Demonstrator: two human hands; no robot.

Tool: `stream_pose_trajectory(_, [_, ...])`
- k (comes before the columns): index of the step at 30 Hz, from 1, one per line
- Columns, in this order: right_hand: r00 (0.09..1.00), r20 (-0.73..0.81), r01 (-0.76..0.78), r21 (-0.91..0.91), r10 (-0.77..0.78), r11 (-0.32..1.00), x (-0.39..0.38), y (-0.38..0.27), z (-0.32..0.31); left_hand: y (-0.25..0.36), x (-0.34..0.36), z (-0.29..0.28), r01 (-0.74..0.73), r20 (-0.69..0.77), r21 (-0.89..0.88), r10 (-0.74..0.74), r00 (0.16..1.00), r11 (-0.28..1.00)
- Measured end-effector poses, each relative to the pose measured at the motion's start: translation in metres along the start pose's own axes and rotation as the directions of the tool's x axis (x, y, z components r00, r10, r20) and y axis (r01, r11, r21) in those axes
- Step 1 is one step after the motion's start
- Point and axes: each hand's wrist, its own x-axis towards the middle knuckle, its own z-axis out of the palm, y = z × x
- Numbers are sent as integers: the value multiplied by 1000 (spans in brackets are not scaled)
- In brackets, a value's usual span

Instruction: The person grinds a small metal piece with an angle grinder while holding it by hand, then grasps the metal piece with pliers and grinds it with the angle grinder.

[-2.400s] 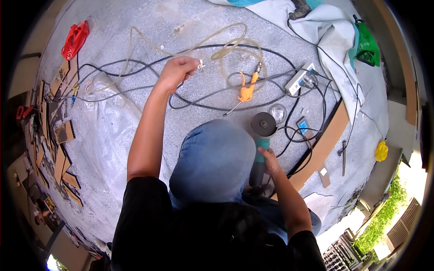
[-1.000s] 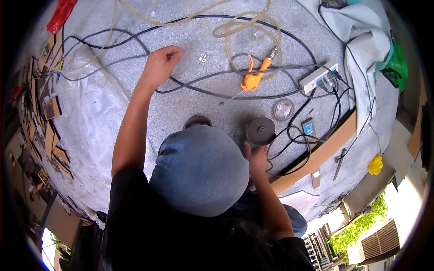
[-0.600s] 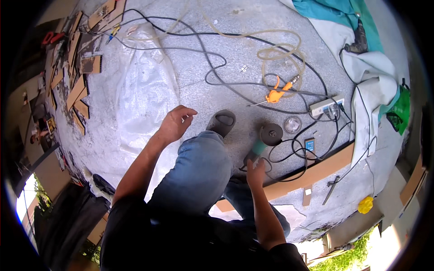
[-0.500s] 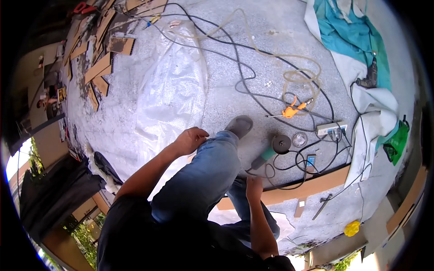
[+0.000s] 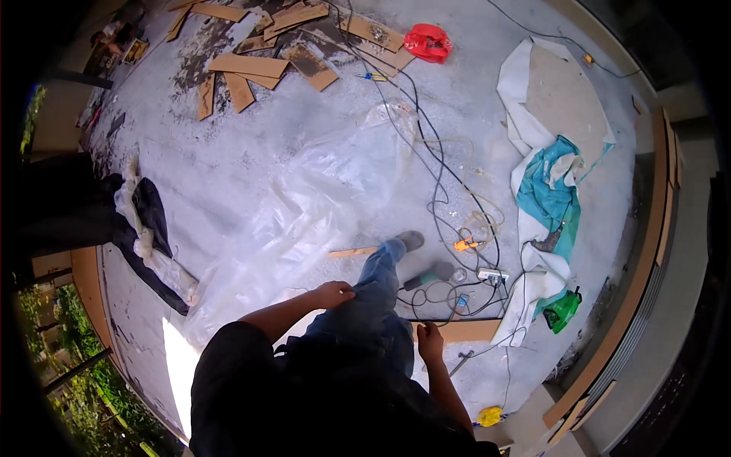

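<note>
My left hand rests against the knee of my blue jeans, fingers curled together with nothing showing in them. My right hand is closed beside my other leg, at the upper edge of a long brown board on the floor; its fingertips are hidden, so whatever it holds cannot be made out. Ahead of it lies a green angle grinder with a dark disc, among looped black cables. A round clear dish and a small blue-labelled box lie close to the grinder.
An orange air blow gun on a coiled hose and a white power strip lie ahead right. Clear plastic sheeting spreads left. Brown planks, a red bag, a teal-and-white cloth and a green bag lie farther out.
My view has risen and swung, so more floor, the red bag and the whole cloth show. My left hand stays by the knee, the right by the board. The grinder lies in place.
</note>
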Motion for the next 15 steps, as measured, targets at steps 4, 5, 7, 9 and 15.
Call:
stream_pose_trajectory(4, [979, -59, 178, -216, -195, 960, -16, -1, -26, -86, -49, 19, -118, -425, -457, -101, 900, 881])
stream_pose_trajectory(5, [988, -31, 142, -212, -152, 967, -22, -26, -24, -125, -72, 26, -100, -509, -440, -156, 847, 892])
stream_pose_trajectory(7, [980, 129, 179, -221, -153, 959, -41, -64, -7, -227, -124, 40, -30, -572, -418, -237, 785, 908])
stream_pose_trajectory(9, [964, 245, 178, -317, -101, 931, -52, -57, -7, -253, -142, 45, 312, -388, -45, -305, 870, 949])
stream_pose_trajectory(15, [911, 412, 196, -376, -26, 906, -30, -94, 26, -213, -152, -19, -50, -417, -768, -439, 796, 638])
